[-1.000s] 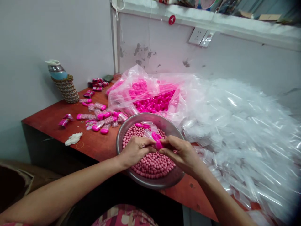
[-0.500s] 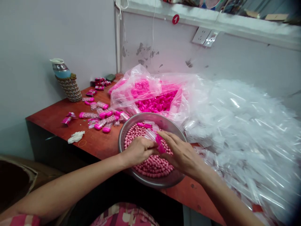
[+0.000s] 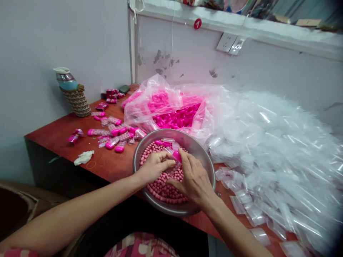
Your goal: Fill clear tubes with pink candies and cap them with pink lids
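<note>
Above the beads (image 3: 164,186) in the bowl (image 3: 208,162), the left hand (image 3: 154,167) was nearer, its fingers pinching a tube (image 3: 176,156) whose pink end lay toward the spread fingers of the right hand (image 3: 194,178), though whether these touched, or how its long axis ran, was unclear.

Two hands (image 3: 194,178), one bowl (image 3: 201,150), one bottle (image 3: 66,82)

Beads (image 3: 163,187) in bowl (image 3: 201,153) on table (image 3: 112,162)

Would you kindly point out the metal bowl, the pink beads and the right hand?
Metal bowl (image 3: 198,147): head view, on its inner wall.
Pink beads (image 3: 163,187): head view, on their exposed surface.
Right hand (image 3: 194,178): head view, on its back.
</note>
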`<act>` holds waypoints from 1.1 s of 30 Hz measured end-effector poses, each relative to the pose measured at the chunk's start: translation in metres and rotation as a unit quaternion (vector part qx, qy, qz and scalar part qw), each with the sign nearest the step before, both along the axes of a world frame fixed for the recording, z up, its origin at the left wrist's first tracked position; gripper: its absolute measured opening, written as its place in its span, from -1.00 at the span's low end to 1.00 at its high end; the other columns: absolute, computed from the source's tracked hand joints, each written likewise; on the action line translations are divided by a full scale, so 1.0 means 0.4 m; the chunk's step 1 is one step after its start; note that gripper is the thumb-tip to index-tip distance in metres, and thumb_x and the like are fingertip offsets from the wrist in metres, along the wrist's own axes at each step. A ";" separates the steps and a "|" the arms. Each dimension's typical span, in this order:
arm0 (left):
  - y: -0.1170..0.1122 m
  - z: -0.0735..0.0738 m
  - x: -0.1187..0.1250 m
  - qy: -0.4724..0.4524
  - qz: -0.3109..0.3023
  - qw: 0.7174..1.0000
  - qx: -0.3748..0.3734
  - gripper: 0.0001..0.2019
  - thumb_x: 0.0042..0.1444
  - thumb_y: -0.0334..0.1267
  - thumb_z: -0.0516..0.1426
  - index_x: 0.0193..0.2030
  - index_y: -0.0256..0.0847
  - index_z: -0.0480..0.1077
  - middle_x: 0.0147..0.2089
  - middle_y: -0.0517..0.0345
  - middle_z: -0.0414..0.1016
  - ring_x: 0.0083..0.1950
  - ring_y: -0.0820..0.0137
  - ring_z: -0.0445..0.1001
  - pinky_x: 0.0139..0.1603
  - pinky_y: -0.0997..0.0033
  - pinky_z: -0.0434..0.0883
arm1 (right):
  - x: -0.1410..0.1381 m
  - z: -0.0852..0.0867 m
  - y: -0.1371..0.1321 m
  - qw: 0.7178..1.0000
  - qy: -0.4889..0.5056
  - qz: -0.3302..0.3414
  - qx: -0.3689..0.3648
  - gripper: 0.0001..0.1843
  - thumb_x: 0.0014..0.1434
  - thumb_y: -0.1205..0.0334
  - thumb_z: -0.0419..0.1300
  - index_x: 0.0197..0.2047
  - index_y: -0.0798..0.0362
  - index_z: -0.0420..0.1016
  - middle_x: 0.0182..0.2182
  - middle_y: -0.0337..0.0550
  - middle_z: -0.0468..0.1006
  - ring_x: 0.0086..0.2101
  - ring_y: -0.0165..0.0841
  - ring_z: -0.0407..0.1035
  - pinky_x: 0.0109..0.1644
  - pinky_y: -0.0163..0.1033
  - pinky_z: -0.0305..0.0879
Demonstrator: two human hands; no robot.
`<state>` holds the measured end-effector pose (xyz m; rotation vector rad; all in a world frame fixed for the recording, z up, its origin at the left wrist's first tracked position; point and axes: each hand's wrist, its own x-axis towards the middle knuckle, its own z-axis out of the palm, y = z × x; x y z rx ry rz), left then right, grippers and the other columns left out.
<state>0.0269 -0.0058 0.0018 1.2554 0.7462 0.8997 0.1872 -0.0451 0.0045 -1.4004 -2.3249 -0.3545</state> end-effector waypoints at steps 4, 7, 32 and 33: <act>-0.002 -0.008 0.001 -0.026 0.010 0.999 -0.024 -0.86 -0.05 -0.30 0.14 -0.38 -0.37 0.36 -0.47 0.20 0.35 -0.43 0.52 0.30 -0.36 0.51 0.27 | -0.029 -0.025 0.008 0.999 0.020 -0.005 0.043 -0.28 0.04 0.06 0.12 0.16 0.34 0.07 -0.13 0.25 0.41 -0.15 -0.06 0.32 -0.09 -0.02 0.29; -0.012 -0.010 0.005 -0.035 -0.002 0.999 -0.034 -0.83 -0.05 -0.26 0.16 -0.40 -0.36 0.34 -0.51 0.22 0.34 -0.46 0.52 0.31 -0.39 0.51 0.27 | -0.032 -0.018 0.017 0.999 0.038 0.009 0.020 -0.29 0.03 0.09 0.11 0.18 0.28 0.05 -0.11 0.21 0.40 -0.14 -0.08 0.33 -0.08 -0.02 0.30; 0.257 -0.016 0.060 0.527 -0.052 0.723 0.443 -0.81 0.11 -0.46 -0.03 -0.26 -0.34 0.39 -0.25 -0.09 0.47 -0.17 0.25 0.42 -0.16 0.30 0.32 | 0.084 -0.009 0.016 0.899 0.379 -0.052 -0.212 -0.68 0.10 0.15 0.12 -0.08 0.05 0.42 -0.18 -0.06 0.54 -0.28 -0.29 0.46 -0.26 -0.20 0.43; 0.260 -0.009 0.059 0.525 -0.053 0.724 0.445 -0.81 0.12 -0.45 -0.04 -0.26 -0.35 0.39 -0.26 -0.09 0.47 -0.17 0.25 0.42 -0.15 0.30 0.32 | 0.087 -0.009 0.017 0.895 0.389 -0.051 -0.212 -0.69 0.10 0.15 0.12 -0.09 0.06 0.43 -0.18 -0.06 0.54 -0.26 -0.28 0.45 -0.23 -0.19 0.42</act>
